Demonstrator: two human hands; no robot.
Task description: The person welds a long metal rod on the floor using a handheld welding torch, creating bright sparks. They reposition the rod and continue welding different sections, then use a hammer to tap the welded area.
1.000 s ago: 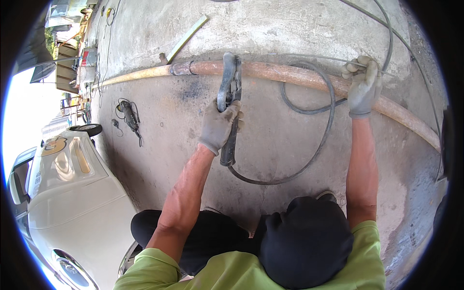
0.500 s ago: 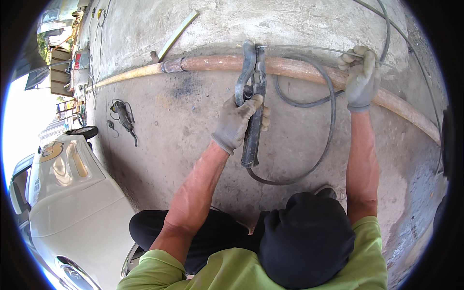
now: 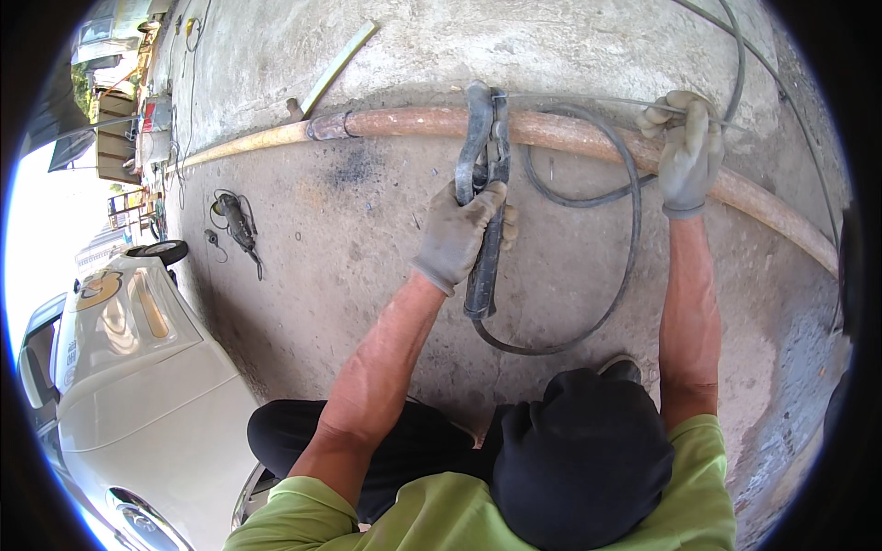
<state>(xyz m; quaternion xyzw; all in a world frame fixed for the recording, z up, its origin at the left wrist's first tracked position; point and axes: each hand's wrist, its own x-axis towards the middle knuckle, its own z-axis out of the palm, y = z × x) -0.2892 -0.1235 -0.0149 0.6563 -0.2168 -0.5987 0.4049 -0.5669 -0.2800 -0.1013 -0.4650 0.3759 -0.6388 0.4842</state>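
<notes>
My gloved left hand (image 3: 455, 234) is wrapped round the black grip of a welding electrode holder (image 3: 481, 292), its jaws pointing away from me over the rusty pipe (image 3: 404, 121). A thin welding rod (image 3: 588, 97) runs rightward from near the jaw tips, above the pipe. At the rod's far right end, my gloved right hand (image 3: 687, 165) pinches it between thumb and fingers. Whether the jaws clamp the rod's left end is too fine to tell. From the bottom of the grip a black cable (image 3: 634, 239) loops right and passes beneath the pipe.
An angle grinder (image 3: 239, 225) with its cord lies on the concrete to the left. A pale strip (image 3: 338, 69) leans toward the pipe's far side. The white car (image 3: 147, 395) stands close at the lower left. More cable (image 3: 781, 87) trails at the upper right.
My left hand and the electrode holder have shifted slightly right and nearer to me. The rod has come a little nearer too, and my right hand has barely moved.
</notes>
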